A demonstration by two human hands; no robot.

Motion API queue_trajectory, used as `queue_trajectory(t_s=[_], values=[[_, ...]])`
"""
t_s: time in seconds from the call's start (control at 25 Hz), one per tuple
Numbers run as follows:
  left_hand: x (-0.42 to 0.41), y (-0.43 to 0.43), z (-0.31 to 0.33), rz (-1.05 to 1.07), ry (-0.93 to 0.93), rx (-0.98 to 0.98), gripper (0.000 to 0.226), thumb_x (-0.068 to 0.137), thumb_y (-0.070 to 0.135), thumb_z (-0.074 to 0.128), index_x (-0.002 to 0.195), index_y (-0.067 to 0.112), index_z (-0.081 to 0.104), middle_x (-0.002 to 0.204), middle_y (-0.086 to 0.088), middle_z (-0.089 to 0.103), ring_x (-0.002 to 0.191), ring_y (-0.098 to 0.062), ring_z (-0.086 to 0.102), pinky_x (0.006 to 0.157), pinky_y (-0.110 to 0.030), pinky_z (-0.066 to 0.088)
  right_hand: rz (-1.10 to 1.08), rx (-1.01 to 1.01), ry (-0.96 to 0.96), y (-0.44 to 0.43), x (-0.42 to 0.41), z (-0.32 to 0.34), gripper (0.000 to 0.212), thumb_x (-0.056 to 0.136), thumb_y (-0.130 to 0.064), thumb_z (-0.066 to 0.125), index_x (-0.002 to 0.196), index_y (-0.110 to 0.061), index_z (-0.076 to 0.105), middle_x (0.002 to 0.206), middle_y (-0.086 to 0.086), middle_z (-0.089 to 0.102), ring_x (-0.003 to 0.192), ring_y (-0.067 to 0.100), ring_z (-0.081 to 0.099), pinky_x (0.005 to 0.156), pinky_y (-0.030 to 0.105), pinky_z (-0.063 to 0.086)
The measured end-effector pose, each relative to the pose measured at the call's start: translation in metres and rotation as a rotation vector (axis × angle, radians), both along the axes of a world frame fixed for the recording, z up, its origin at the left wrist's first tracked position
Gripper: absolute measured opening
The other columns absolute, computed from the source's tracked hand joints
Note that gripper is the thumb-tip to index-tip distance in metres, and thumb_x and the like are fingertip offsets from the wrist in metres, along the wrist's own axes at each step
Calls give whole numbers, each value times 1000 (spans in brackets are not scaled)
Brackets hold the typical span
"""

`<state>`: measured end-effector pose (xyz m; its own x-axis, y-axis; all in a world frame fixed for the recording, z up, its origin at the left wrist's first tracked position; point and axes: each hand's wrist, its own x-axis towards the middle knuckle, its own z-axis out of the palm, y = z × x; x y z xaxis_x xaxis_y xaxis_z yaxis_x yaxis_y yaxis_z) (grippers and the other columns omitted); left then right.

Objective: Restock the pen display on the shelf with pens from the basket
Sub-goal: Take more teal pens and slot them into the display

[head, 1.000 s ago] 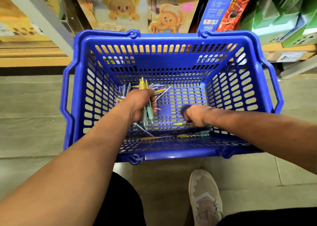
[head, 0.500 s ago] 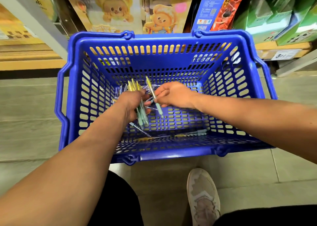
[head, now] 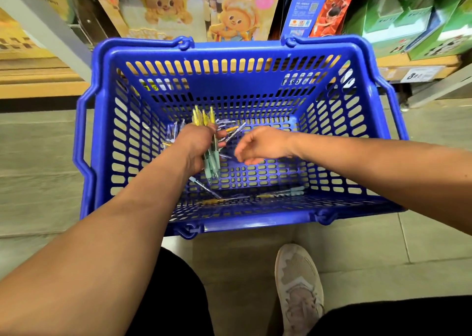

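A blue plastic basket [head: 357, 62] stands on the floor in front of me. Inside it, my left hand [head: 198, 144] grips a bundle of pens [head: 212, 161] with yellow tops and pale green grips. My right hand [head: 260, 145] hovers just right of the bundle, fingers loosely curled and holding nothing. Loose pens [head: 231, 131] lie on the basket floor behind the hands. Two more pens [head: 286, 192] lie along the near wall, and one [head: 204, 186] lies below the bundle.
Low shelves run behind the basket with cartoon-bear boxes [head: 229, 16], a blue and red box [head: 316, 6] and green boxes [head: 419, 21]. A price tag [head: 421, 74] hangs on the shelf edge. My shoe [head: 297, 289] is on the tiled floor below the basket.
My right hand picked a pen from the basket floor, brought it to the bundle in my left hand, and has now let go and drawn slightly back.
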<state>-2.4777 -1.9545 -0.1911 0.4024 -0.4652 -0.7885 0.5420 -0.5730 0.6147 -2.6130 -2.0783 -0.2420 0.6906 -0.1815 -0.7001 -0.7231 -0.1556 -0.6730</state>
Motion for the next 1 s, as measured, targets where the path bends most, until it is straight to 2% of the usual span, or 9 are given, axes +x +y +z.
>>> queue_trajectory(t_s=[0.12, 0.24, 0.32, 0.4, 0.48, 0.6, 0.76, 0.88, 1.0], values=[[5, 4, -1, 14, 30, -3, 17, 109, 21, 44, 118, 12, 55, 79, -2, 61, 72, -18, 63, 69, -39, 54, 530, -322, 290, -3, -28, -18, 20, 92, -26, 73, 112, -28, 73, 96, -17, 71, 100, 10, 69, 94, 28, 50], [8, 7, 0, 7, 46, -10, 26, 106, 26, 51, 128, 10, 53, 76, 0, 57, 62, -14, 55, 58, -33, 53, 860, -463, 401, 0, -53, -34, 21, 96, -20, 62, 115, -24, 69, 102, -11, 66, 93, 14, 61, 82, 25, 47], [8, 5, -2, 20, 55, -16, 39, 105, 26, 54, 139, 7, 47, 73, 0, 55, 58, -13, 53, 57, -34, 51, 922, -478, 410, 1, -60, -38, 14, 95, -19, 63, 102, -29, 68, 85, -14, 62, 79, 13, 58, 66, 20, 42], [6, 4, -1, 8, 56, -24, 27, 105, 25, 54, 125, 8, 55, 69, 0, 54, 56, -13, 51, 55, -33, 51, 946, -485, 392, 0, -61, -40, 9, 92, -24, 69, 95, -32, 66, 72, -19, 56, 65, 8, 56, 53, 19, 38], [6, 4, 0, -4, 53, -16, 15, 105, 24, 53, 111, 10, 57, 69, 0, 54, 55, -13, 51, 55, -32, 50, 1020, -513, 371, 1, -62, -43, 10, 92, -21, 66, 96, -30, 64, 75, -14, 56, 64, 7, 54, 52, 22, 40], [8, 7, -2, 0, 56, -1, 12, 106, 20, 51, 106, 13, 60, 72, 0, 54, 58, -13, 49, 54, -30, 48, 1113, -599, 326, 6, -62, -44, 12, 92, -11, 54, 93, -21, 60, 76, -3, 55, 68, 18, 55, 57, 30, 47], [8, 7, -1, -24, 57, 2, 11, 104, 15, 56, 106, 9, 64, 70, 0, 59, 55, -12, 52, 49, -25, 50, 935, -569, 279, 1, -52, -38, 10, 91, -20, 56, 90, -15, 66, 75, 2, 62, 74, 25, 61, 67, 32, 53], [5, 7, 0, -19, 75, 12, 12, 105, 13, 54, 109, 7, 63, 82, -5, 70, 62, -15, 62, 54, -27, 54, 516, -479, 203, -14, -40, -30, 15, 90, -27, 65, 102, -23, 73, 86, -9, 72, 80, 12, 68, 81, 25, 57], [5, 6, -5, 0, 47, 41, 19, 106, 12, 50, 119, 5, 62, 104, -12, 73, 74, -20, 66, 63, -35, 58, 39, -193, 3, -18, -20, -16, 16, 90, -20, 73, 105, -23, 70, 81, -8, 76, 79, 8, 74, 81, 24, 60]])
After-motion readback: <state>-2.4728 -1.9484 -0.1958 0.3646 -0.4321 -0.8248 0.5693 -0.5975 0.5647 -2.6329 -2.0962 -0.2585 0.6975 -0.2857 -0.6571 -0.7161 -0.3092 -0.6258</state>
